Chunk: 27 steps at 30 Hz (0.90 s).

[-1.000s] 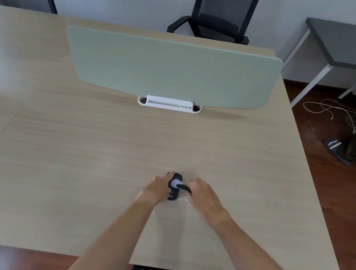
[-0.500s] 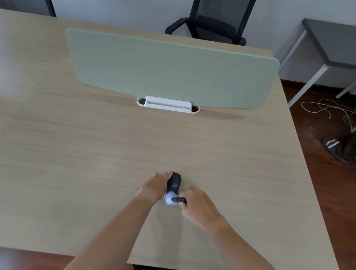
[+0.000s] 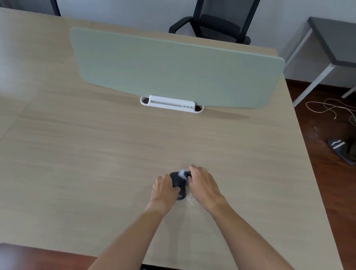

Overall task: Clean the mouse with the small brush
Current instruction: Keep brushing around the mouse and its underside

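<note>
A black mouse (image 3: 179, 185) lies on the wooden desk (image 3: 103, 159), near its front middle. My left hand (image 3: 164, 191) grips the mouse from its left side and covers part of it. My right hand (image 3: 203, 185) holds a small brush (image 3: 183, 174) with pale bristles and a dark handle. The bristles rest on the far end of the mouse. The handle is mostly hidden in my fingers.
A pale green divider panel (image 3: 173, 70) stands across the desk's far half on a white base (image 3: 171, 104). A black office chair (image 3: 219, 13) sits behind the desk. To the right are a dark side table (image 3: 349, 43) and loose cables (image 3: 335, 108) on the floor.
My right hand has moved the brush from the near end of the mouse to its far end. My left hand stays on the mouse.
</note>
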{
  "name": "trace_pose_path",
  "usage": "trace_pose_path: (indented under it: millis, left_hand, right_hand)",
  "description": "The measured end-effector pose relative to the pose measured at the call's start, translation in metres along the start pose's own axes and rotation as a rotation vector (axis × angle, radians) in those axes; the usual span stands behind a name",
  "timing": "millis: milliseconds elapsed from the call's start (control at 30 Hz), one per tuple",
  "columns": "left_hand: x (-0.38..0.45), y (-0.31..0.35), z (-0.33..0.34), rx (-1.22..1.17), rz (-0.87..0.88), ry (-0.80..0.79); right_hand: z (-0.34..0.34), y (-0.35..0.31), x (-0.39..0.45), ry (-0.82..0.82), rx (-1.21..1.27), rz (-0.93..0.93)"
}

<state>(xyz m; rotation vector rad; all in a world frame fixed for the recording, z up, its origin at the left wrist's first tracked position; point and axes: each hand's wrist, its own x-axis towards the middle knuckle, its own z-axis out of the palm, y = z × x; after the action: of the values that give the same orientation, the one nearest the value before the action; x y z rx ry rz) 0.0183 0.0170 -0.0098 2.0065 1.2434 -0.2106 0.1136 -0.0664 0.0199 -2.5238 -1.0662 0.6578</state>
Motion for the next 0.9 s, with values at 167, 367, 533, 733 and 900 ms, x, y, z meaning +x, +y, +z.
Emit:
trace_pose_path:
  millis: [167, 367, 533, 733, 900]
  left_hand:
    - [-0.005, 0.009, 0.004, -0.023, 0.001, 0.005]
    - [-0.003, -0.002, 0.019, -0.074, 0.035, 0.015]
    - [-0.006, 0.002, 0.007, -0.014, 0.0, -0.015]
    - [-0.006, 0.0, 0.007, 0.009, -0.003, -0.017]
    - [-0.004, -0.005, 0.017, -0.008, 0.023, 0.021]
  right_hand:
    - [-0.005, 0.011, 0.009, 0.072, 0.161, 0.147]
    - [0.01, -0.005, 0.012, -0.011, 0.219, -0.016]
    - [0.008, 0.004, 0.015, 0.011, 0.046, 0.029]
    - [0.007, -0.001, 0.015, 0.064, 0.069, -0.011]
    - [0.013, -0.011, 0.013, -0.078, 0.113, -0.101]
